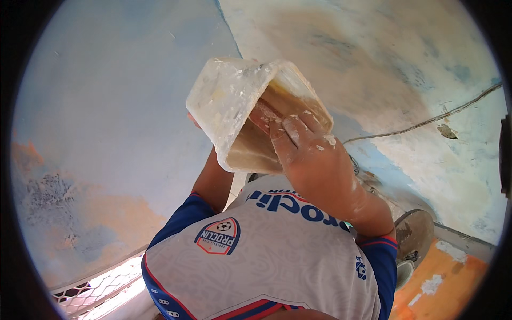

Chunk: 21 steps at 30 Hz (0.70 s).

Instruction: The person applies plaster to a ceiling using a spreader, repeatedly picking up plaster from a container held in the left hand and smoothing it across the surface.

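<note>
A whitish plastic container (216,101), its rim uneven and its walls smeared with dried white material, is held up in front of my chest, tilted with its mouth to the right and toward me. My left hand (193,121) supports it from behind; only a bit of that hand shows past the container's left edge. Inside the mouth, my right hand (309,141) has its fingers bent, with white flecks on the skin. A reddish-brown flat thing (262,114) lies at those fingertips, too hidden to name. Yellow-brown residue coats the inner wall.
Patchy blue and white walls (133,96) meet in a corner beyond the container. A thin cable (421,125) runs along the right wall. A grey-brown round object (415,234) stands at lower right, beside an orange patch (448,282). Metal mesh (93,293) shows at lower left.
</note>
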Each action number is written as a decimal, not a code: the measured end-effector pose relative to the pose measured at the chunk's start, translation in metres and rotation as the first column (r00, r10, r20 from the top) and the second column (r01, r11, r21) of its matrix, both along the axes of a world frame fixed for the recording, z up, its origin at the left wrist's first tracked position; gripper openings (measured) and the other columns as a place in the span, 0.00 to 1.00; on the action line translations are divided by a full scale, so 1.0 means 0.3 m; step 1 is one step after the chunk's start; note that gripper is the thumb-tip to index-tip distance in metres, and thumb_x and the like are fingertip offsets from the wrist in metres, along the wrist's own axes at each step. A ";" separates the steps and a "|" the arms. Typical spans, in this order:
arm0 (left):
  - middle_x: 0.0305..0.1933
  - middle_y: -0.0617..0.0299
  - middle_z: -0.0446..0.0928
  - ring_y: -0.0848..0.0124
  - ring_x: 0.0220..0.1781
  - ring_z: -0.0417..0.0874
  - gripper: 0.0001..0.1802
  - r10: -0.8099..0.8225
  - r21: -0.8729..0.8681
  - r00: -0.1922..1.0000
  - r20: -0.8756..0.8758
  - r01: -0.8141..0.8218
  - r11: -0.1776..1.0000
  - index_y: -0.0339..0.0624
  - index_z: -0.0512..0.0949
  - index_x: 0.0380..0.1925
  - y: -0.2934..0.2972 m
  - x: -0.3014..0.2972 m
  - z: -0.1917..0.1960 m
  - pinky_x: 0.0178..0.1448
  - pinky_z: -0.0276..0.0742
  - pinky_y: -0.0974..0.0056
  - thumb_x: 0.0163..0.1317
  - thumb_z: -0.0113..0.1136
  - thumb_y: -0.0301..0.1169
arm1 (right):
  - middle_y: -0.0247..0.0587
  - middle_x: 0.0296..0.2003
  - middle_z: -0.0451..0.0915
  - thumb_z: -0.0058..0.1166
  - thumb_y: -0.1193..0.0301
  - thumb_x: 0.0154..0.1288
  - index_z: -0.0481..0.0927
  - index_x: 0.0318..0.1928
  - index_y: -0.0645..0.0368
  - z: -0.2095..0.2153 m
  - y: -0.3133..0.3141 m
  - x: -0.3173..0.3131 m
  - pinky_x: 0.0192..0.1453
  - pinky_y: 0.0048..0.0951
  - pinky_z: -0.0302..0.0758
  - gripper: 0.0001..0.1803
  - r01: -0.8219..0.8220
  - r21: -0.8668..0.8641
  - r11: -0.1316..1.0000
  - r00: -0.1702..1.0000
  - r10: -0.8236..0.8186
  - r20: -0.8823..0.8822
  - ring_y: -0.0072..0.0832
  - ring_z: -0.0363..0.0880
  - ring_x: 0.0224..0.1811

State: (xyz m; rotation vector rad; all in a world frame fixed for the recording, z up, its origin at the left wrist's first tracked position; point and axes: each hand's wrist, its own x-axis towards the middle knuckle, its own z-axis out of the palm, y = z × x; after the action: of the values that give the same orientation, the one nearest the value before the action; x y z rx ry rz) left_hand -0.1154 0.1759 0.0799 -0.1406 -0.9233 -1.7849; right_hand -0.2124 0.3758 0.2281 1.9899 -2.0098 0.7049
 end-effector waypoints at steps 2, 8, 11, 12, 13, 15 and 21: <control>0.68 0.54 0.72 0.61 0.66 0.75 0.41 0.007 0.001 1.000 0.003 -0.007 1.000 0.43 0.65 0.69 0.000 0.003 -0.006 0.67 0.75 0.52 0.74 0.31 0.65 | 0.47 0.42 0.80 0.59 0.76 0.53 0.80 0.51 0.68 0.003 -0.005 -0.002 0.41 0.34 0.84 0.22 -0.010 -0.043 0.999 1.000 0.011 0.011 0.43 0.81 0.49; 0.68 0.55 0.72 0.61 0.67 0.75 0.41 0.019 -0.003 1.000 0.016 -0.019 1.000 0.43 0.65 0.69 -0.010 -0.008 -0.022 0.68 0.75 0.53 0.74 0.31 0.65 | 0.48 0.42 0.80 0.60 0.77 0.53 0.81 0.50 0.68 -0.009 0.014 -0.007 0.41 0.36 0.83 0.21 0.000 -0.051 0.999 1.000 0.001 0.014 0.44 0.82 0.46; 0.68 0.55 0.72 0.61 0.67 0.75 0.41 0.023 -0.007 1.000 0.018 -0.023 1.000 0.44 0.65 0.69 -0.019 -0.020 -0.034 0.68 0.75 0.53 0.74 0.31 0.65 | 0.47 0.42 0.80 0.61 0.78 0.54 0.82 0.50 0.68 -0.014 0.031 -0.009 0.40 0.36 0.83 0.21 0.022 -0.076 0.997 1.000 -0.023 -0.011 0.43 0.82 0.44; 0.68 0.55 0.72 0.61 0.67 0.75 0.41 0.027 -0.010 0.999 0.022 -0.027 1.000 0.44 0.65 0.69 -0.023 -0.024 -0.039 0.68 0.75 0.53 0.74 0.31 0.66 | 0.47 0.42 0.79 0.61 0.78 0.54 0.82 0.51 0.69 -0.017 0.036 -0.010 0.40 0.36 0.83 0.21 0.025 -0.078 0.997 0.999 -0.026 -0.021 0.43 0.82 0.44; 0.68 0.55 0.72 0.61 0.67 0.75 0.41 0.036 -0.007 0.999 0.030 -0.035 0.999 0.44 0.65 0.69 -0.030 -0.026 -0.043 0.68 0.75 0.53 0.74 0.31 0.66 | 0.45 0.41 0.79 0.61 0.76 0.52 0.83 0.49 0.68 -0.024 0.038 -0.013 0.37 0.32 0.83 0.20 0.012 -0.120 0.993 0.998 -0.018 -0.052 0.40 0.82 0.43; 0.68 0.55 0.72 0.61 0.67 0.75 0.41 0.054 -0.013 0.997 0.046 -0.054 0.998 0.44 0.65 0.69 -0.036 -0.032 -0.058 0.68 0.75 0.53 0.74 0.31 0.66 | 0.40 0.38 0.78 0.61 0.73 0.49 0.85 0.44 0.66 -0.046 0.041 -0.024 0.30 0.25 0.83 0.19 -0.016 -0.203 0.979 0.994 -0.007 -0.113 0.35 0.83 0.43; 0.70 0.59 0.70 0.61 0.70 0.72 0.41 0.017 0.246 0.970 0.242 -0.078 0.966 0.49 0.64 0.72 0.019 -0.067 -0.009 0.71 0.71 0.52 0.74 0.29 0.66 | 0.45 0.40 0.81 0.69 0.80 0.49 0.84 0.48 0.66 -0.068 0.108 -0.051 0.39 0.38 0.82 0.21 0.014 -0.345 0.939 1.000 -0.003 0.031 0.43 0.83 0.38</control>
State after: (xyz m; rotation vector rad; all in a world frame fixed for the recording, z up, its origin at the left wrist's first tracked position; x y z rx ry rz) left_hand -0.1356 0.1817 0.0774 0.2638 -0.8467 -1.8844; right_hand -0.2275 0.4082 0.2077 1.7730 -1.7607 1.0126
